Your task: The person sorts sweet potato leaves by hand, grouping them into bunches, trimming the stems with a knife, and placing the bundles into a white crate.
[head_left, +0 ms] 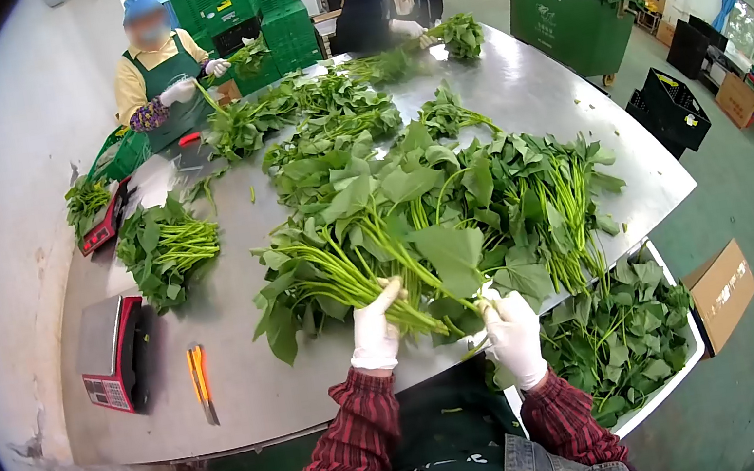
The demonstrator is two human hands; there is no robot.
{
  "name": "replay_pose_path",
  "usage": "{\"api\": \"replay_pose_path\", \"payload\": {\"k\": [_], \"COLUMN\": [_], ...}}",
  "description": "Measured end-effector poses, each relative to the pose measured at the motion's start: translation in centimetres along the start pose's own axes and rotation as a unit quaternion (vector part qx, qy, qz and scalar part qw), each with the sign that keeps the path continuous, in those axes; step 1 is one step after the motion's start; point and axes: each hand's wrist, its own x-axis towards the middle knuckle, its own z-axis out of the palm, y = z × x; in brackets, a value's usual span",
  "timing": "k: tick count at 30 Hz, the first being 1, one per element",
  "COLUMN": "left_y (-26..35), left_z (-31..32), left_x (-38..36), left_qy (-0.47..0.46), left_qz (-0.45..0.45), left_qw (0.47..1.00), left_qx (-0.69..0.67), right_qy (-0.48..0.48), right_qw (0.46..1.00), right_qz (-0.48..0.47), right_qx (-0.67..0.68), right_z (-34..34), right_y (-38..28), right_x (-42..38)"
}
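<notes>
My left hand [376,332], in a white glove, is closed round the lower stems of a bunch of leafy greens [329,277], held over the near edge of the metal table [267,381]. To its right, my gloved right hand [513,337] pinches a leafy stem by its end; a broad leaf [453,258] rises just above the fingers. Its fingertips partly hide the stem. Beyond both hands a large heap of the same greens [345,186] spreads across the table. A further bunch [565,206] lies right of the heap, stems toward me.
At left are a red-and-grey scale [105,353], an orange utility knife [200,382], a separate bunch [167,249] and a second scale [106,222]. A white crate [689,339] of greens stands below the right edge, beside a cardboard box [724,297]. Two co-workers [170,110] handle greens across the table.
</notes>
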Motion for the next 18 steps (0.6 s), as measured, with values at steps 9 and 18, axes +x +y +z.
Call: {"api": "replay_pose_path", "payload": {"k": [9, 18], "left_y": [-2.2, -3.8], "left_z": [2.5, 4.2], "left_x": [-2.6, -4.8], "left_qy": [-0.048, -0.047], "left_qz": [0.019, 0.072], "left_qw": [0.998, 0.990], "left_qx": [0.021, 0.113], "right_qy": [-0.027, 0.154], "right_qw": [0.999, 0.973], "right_qz": [-0.023, 0.173], "right_qx": [-0.006, -0.002], "right_z": [-0.9, -0.8], "right_y": [-1.1, -0.7], "right_x": [-0.8, -3.2]}}
